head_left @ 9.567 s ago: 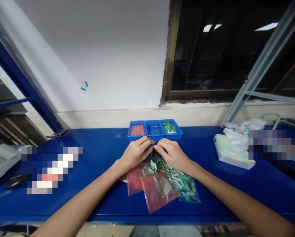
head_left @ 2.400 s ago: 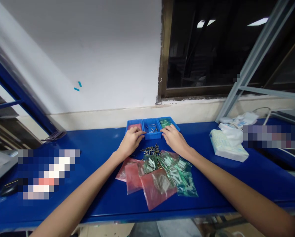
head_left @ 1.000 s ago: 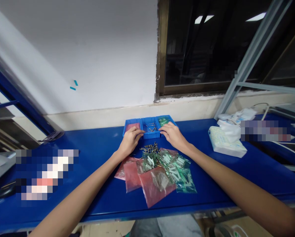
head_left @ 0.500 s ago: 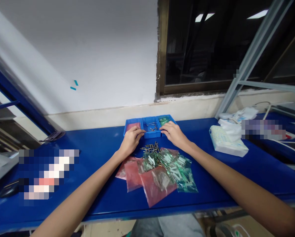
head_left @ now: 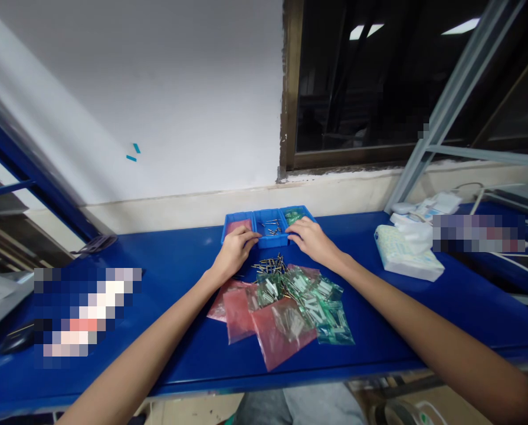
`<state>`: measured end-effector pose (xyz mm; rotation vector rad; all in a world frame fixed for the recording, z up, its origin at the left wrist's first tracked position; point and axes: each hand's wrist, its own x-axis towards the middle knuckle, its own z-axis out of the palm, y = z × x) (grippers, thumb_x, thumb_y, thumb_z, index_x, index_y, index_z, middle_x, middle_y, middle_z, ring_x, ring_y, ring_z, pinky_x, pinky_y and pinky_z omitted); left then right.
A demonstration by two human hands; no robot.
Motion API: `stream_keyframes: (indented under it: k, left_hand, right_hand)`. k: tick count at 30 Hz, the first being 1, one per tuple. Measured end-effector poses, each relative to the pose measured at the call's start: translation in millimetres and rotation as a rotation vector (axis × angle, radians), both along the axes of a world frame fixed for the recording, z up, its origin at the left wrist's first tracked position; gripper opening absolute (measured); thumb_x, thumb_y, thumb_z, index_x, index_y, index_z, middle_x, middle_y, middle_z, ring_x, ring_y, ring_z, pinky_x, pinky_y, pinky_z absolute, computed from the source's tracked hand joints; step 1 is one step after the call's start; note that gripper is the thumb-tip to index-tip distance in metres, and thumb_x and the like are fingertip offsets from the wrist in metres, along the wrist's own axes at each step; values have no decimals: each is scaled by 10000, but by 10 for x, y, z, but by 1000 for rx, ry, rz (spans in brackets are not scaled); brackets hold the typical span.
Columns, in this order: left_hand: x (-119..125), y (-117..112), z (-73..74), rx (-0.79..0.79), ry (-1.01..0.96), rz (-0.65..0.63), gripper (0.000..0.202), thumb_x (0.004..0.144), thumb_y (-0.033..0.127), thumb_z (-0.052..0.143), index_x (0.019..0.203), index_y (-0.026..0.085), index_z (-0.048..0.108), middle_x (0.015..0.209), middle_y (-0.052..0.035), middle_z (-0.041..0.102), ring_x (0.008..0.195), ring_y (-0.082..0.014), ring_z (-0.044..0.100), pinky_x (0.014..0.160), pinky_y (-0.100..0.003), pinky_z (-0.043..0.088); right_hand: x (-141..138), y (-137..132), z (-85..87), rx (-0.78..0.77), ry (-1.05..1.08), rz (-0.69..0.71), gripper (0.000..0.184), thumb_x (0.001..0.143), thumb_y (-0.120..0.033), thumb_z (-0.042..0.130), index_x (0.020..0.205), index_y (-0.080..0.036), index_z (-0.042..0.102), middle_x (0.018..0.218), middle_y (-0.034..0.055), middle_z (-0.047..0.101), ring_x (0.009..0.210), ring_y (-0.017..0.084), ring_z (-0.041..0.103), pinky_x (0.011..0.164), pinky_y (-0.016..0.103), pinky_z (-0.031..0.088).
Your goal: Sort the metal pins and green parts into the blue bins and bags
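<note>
Three small blue bins stand in a row near the wall: a left bin with pink bags, a middle bin with a few metal pins, a right bin with green bags. My left hand rests on the front rim of the left and middle bins, fingers curled. My right hand rests on the front rim at the right bin, fingers bent. Just in front of the bins lies a loose pile of metal pins. Nearer me lie pink bags and green bags holding small parts.
The blue bench runs left to right under a white wall and a dark window. A white tissue pack and white items lie at the right. A black mouse and a grey cable are at the left.
Since 9.6 s ago both hands have moved from the pin pile up to the front rim of the bins. Over the last second they have stayed still.
</note>
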<state>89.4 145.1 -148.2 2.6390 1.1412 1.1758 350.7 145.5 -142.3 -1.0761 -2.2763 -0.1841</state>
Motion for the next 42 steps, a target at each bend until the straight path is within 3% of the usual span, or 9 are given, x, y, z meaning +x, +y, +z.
stream_keyframes:
  k: [5,10,12,16,25,30,34,42]
  left_hand:
    - [-19,-74,111,112,160,76,206,962,269,598,1113,235,734,1021,-73,680,986,-242,601,909,-407,484]
    - [31,-152,127,-116,290,-165,230,968,257,568,1125,213,730,1029,-75,714,914,-199,668,858,-320,520]
    - [53,-165,91,-181,325,-188,217,951,229,574,1087,208,742,1017,-75,724,901,-194,683,846,-305,521]
    - [69,-165,28,-200,328,-149,194,916,183,582,1001,194,756,958,-78,728,853,-191,688,798,-291,522]
    - [95,-183,14,-261,283,-74,157,840,94,589,885,178,714,844,-43,701,715,-157,635,667,-248,480]
    - [96,-187,31,-292,256,-73,229,810,53,566,966,154,700,776,-29,683,654,-148,605,622,-238,458]
    - [92,-188,45,-267,308,-49,264,793,30,557,972,144,715,805,-44,682,686,-158,607,665,-253,472]
    - [93,-223,45,-153,471,-22,235,955,119,463,982,135,696,957,-96,632,798,-181,633,786,-307,523]
  right_hand:
    - [-103,-160,78,89,-25,-18,170,955,-194,560,1051,-149,693,1033,118,616,1019,259,530,915,398,464]
    - [-272,-327,71,-20,-189,70,169,983,-185,510,998,-168,678,958,88,630,947,228,561,821,344,466]
    - [-328,-371,29,-69,-252,65,162,978,-170,515,967,-165,677,959,91,631,934,223,565,762,322,455]
    - [-388,-418,-20,-115,-299,62,159,973,-151,524,942,-164,680,947,92,631,909,213,568,709,304,429]
    - [-401,-466,55,-140,-331,42,190,990,-165,499,921,-162,676,953,95,631,912,223,570,688,309,409]
    - [-395,-448,33,-154,-322,44,151,974,-150,530,943,-160,677,953,94,628,914,220,566,692,303,407]
    - [-393,-442,42,-185,-318,40,171,987,-160,507,950,-158,674,964,96,627,933,221,566,713,304,409]
    - [-390,-441,45,-225,-278,34,217,1014,-194,464,1015,-145,676,1035,113,635,1005,223,572,786,312,439]
